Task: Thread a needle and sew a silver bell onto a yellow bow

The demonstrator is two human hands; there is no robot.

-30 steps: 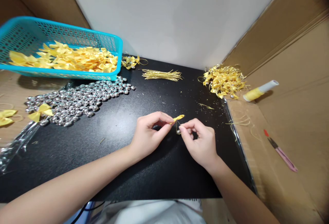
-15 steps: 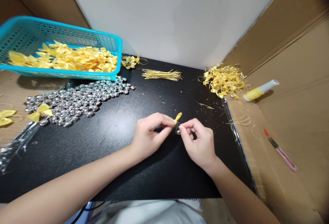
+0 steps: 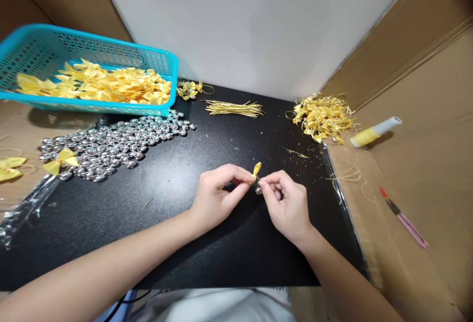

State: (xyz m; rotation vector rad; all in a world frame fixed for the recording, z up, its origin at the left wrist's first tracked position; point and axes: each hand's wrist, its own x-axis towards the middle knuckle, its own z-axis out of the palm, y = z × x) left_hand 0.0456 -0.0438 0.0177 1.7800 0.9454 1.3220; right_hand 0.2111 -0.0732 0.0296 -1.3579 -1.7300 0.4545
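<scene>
Over the middle of the black tabletop (image 3: 207, 258), my left hand (image 3: 219, 194) pinches a yellow ribbon bow (image 3: 257, 168) between thumb and fingertips; part of the bow is hidden by them. Close beside it, my right hand (image 3: 286, 204) is closed in a pinch on a thin gold cord that runs to the bow. A small silver bell (image 3: 258, 190) hangs just below the fingertips, partly covered by the right hand. How the cord passes through the bow is too small to tell.
A blue basket (image 3: 173, 83) of yellow bows stands at the back left, with many silver bells (image 3: 111, 147) before it. Gold cords (image 3: 234, 109) lie at the back. Finished-looking bows (image 3: 321, 117) are heaped back right, near a yellow-white tube (image 3: 375, 132) and pink-handled snips (image 3: 406, 223).
The bow and both hands stay nearly in place. The cord loop between the fingertips looks smaller, and the bell sits closer to my right fingers. The whole view has shifted slightly.
</scene>
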